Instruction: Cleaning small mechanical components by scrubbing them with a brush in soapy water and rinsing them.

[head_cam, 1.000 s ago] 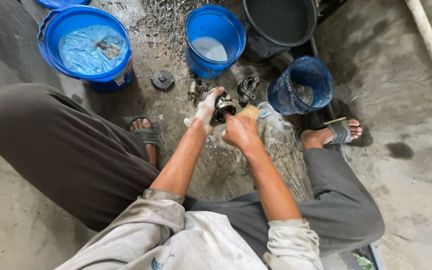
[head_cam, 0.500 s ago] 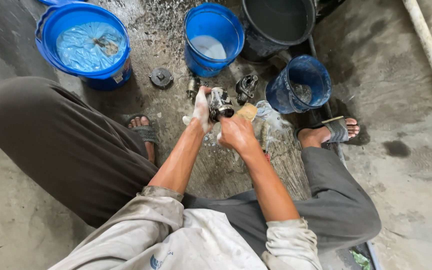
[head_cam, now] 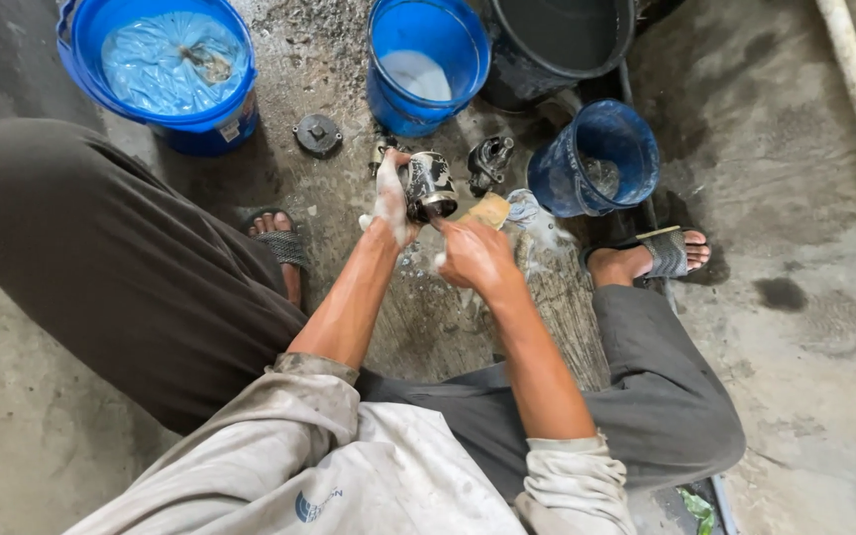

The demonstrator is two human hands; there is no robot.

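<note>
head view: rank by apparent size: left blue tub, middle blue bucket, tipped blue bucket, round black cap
1. left blue tub
2. middle blue bucket and tipped blue bucket: look alike, and the middle one is cut by the frame edge, so unranked
3. round black cap

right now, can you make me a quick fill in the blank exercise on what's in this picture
1. The left hand holds a dark, soapy metal part above the ____ floor.
2. The right hand holds a ____ coloured sponge beside that part.
3. The plastic-lined bucket at the far left is ____ in colour.
4. Each foot wears a ____.

Missing words: concrete; tan; blue; sandal
</note>
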